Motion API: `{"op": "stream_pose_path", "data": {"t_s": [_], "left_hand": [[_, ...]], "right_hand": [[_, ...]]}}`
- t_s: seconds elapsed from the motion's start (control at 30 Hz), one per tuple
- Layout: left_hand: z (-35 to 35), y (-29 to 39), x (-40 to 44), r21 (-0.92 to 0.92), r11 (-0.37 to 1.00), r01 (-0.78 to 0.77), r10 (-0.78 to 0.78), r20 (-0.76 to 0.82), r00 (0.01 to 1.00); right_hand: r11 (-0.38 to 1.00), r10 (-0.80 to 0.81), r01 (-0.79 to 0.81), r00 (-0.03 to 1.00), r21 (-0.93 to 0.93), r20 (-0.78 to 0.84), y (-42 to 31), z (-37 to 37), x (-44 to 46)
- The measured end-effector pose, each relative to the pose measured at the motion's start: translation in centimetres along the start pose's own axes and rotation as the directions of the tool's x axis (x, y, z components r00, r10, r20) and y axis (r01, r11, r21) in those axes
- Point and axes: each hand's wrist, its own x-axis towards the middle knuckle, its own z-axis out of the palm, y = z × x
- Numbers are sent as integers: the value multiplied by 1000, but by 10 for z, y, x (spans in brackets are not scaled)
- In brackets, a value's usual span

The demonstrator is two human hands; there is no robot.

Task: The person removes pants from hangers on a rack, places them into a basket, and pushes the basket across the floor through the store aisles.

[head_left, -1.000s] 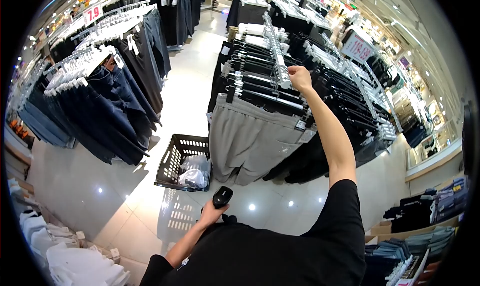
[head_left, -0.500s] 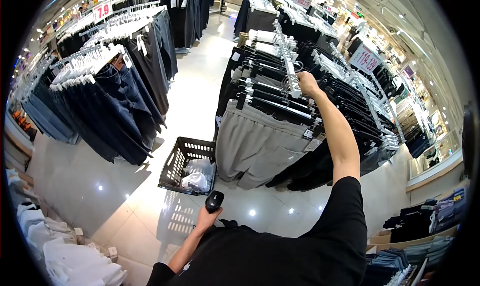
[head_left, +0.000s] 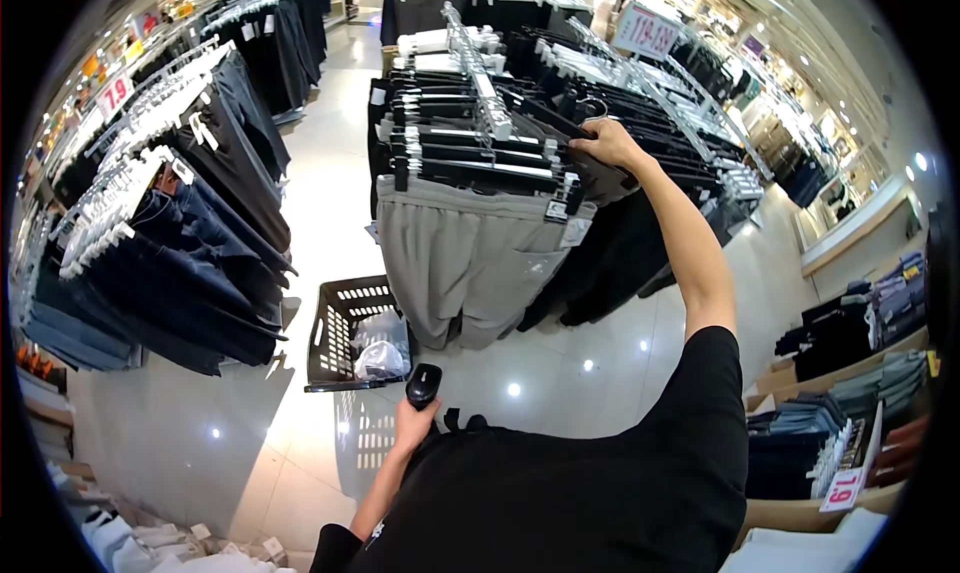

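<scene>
In my left hand [head_left: 411, 425] is a black handheld barcode scanner [head_left: 424, 386], its rounded head pointing away from me. My right hand [head_left: 607, 143] reaches out to the rack and is closed on one end of a black clothes hanger [head_left: 545, 113]. The hanger's hook shows above my fingers, to the right of the metal rail [head_left: 480, 78]. Dark grey trousers [head_left: 606, 181] hang beneath that hand, partly hidden by neighbouring garments. Light grey trousers [head_left: 465, 258] with tags at the waist hang at the near end of the rail.
A black plastic basket [head_left: 318, 348] with clear plastic bags [head_left: 381, 345] stands on the tiled floor before me. Denim trousers [head_left: 190, 263] fill a rack on the left. Folded clothes [head_left: 850, 318] lie on shelves at right. A price sign [head_left: 648, 31] stands above the racks.
My right hand has moved from beside the rail's front end to the right of it, now with a hanger whose hook is off the rail. The view has turned right; the scanner stays in my left hand.
</scene>
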Motion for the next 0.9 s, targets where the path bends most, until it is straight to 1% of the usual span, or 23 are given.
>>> {"op": "stream_pose_path", "data": {"t_s": [0.1, 0.13, 0.23, 0.27, 0.3, 0.33, 0.4, 0.43, 0.5, 0.53, 0.57, 0.63, 0.7, 0.8, 0.9], "left_hand": [[4, -11, 2, -12, 1000, 16, -16, 30, 999], [5, -12, 2, -12, 1000, 15, -14, 34, 999], [5, -8, -1, 31, 999, 37, -39, 73, 997], [5, -5, 0, 52, 998, 47, -51, 88, 995], [5, -5, 1, 61, 997, 43, -48, 90, 995], [6, -8, 3, 69, 997, 41, -47, 91, 995], [9, -14, 7, 62, 997, 35, -41, 91, 995], [10, -17, 8, 51, 998, 33, -38, 94, 995], [10, -19, 7, 66, 997, 40, -48, 114, 992], [11, -18, 7, 85, 996, 21, -31, 113, 993], [12, -18, 7, 104, 995, 4, -15, 113, 993], [13, -3, 2, 119, 992, 39, -56, 135, 989], [12, 11, -3, 139, 985, 101, -125, 179, 976], [15, 3, -3, 136, 989, 64, -87, 169, 982], [17, -3, -6, 166, 986, 21, -49, 166, 985]], "right_hand": [[998, 50, -50, 999, -33, -2, -8, -12, -31], [998, 51, -52, 998, -25, -40, -6, -11, -40], [990, 136, -140, 983, -24, -124, 3, -8, -69], [977, 202, -208, 972, -39, -118, 5, -8, -81], [940, 326, -318, 944, 120, -51, -10, -16, -97], [903, 386, -374, 922, 213, -17, -8, -14, -111], [783, 480, -474, 872, 402, 94, -3, -11, -139], [715, 530, -522, 838, 465, 126, -8, -10, -152], [545, 626, -611, 752, 574, 207, -21, -15, -182], [430, 660, -659, 696, 617, 284, -32, -20, -196], [362, 692, -671, 658, 647, 296, -32, -15, -211], [224, 746, -682, 580, 697, 328, -33, -4, -236], [142, 759, -662, 550, 736, 348, -42, 3, -261], [33, 762, -601, 532, 798, 370, -48, 13, -294], [-34, 821, -565, 454, 824, 345, -66, 8, -329]]}}
